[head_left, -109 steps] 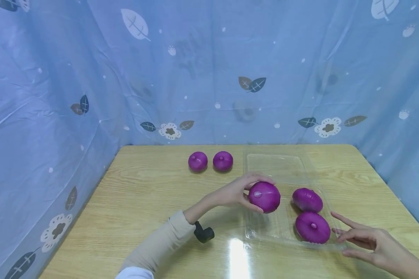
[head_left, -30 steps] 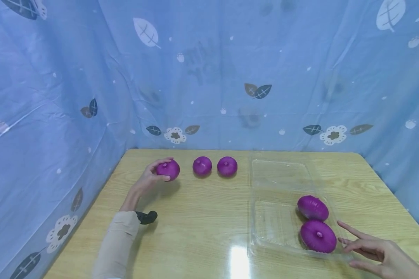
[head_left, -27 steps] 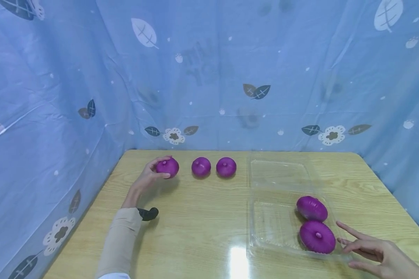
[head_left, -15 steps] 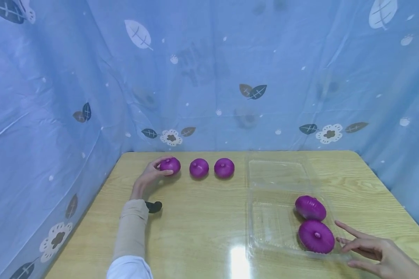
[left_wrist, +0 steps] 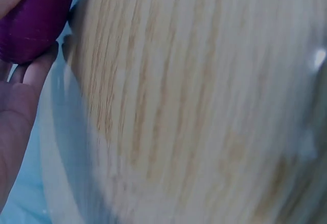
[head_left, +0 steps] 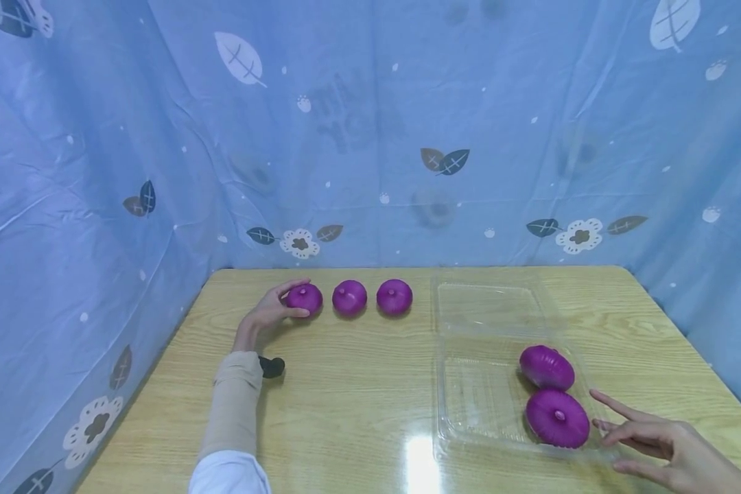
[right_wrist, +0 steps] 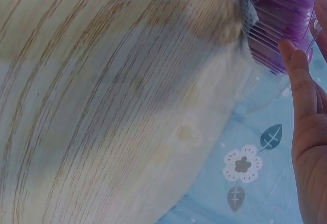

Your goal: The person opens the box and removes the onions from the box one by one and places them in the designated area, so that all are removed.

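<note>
At the far left of the table, my left hand (head_left: 272, 309) grips a red onion (head_left: 304, 300), thumb on the near side and fingers behind. The same onion (left_wrist: 36, 22) fills the upper left corner of the left wrist view. Two more red onions, one left (head_left: 349, 298) and one right (head_left: 394, 298), continue the row beside it. Inside a clear plastic clamshell container (head_left: 442, 391), two larger red onions, a tilted one (head_left: 547, 367) and a nearer one (head_left: 558, 418), lean together on the right side. My right hand (head_left: 661, 439), fingers loosely extended, is at the container's right edge.
The container's lid (head_left: 488, 305) lies folded back toward the rear of the wooden table (head_left: 346, 412). A blue patterned curtain (head_left: 370, 137) hangs behind and along both sides. A black wrist mount (head_left: 273, 368) sticks out from the left forearm.
My left hand has carried the onion from above the container to the left end of the row, lowered it and shifted it slightly right toward its neighbour. My right hand has stayed by the container.
</note>
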Available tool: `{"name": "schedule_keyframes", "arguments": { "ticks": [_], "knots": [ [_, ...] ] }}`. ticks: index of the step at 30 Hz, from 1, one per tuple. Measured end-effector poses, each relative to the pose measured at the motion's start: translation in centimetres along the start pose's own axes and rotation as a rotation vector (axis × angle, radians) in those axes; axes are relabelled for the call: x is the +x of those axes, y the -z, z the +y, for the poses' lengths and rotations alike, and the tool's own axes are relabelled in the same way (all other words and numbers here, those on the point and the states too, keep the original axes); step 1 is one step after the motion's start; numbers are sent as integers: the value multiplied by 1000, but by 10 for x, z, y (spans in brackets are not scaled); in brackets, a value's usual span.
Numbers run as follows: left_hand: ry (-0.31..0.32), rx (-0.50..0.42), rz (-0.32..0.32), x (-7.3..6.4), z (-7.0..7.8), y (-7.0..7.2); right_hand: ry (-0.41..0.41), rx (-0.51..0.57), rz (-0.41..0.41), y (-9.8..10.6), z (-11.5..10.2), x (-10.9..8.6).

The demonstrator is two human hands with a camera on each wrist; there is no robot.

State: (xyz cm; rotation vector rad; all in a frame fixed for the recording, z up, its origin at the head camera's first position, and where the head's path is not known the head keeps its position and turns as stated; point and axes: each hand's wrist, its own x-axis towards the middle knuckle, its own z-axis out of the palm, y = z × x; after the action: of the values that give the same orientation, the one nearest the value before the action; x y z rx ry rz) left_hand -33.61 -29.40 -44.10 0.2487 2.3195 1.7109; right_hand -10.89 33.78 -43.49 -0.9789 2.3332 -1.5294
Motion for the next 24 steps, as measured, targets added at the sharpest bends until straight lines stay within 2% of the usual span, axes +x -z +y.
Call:
{"name": "schedule_keyframes", "arguments": {
  "ticks": [5,12,18,24],
  "knots": [
    [40,-27,-4,3,1,-2,17,-29,10,-1,0,1],
    [-8,15,-36,4,2,-6,-1,-1,6,-1,0,-1],
    [9,49,-11,4,2,-6,10,-39,20,-2,0,-1],
    [10,26,-6,3,0,-5,30,-68,27,-2,-1,0]
  ]
}}
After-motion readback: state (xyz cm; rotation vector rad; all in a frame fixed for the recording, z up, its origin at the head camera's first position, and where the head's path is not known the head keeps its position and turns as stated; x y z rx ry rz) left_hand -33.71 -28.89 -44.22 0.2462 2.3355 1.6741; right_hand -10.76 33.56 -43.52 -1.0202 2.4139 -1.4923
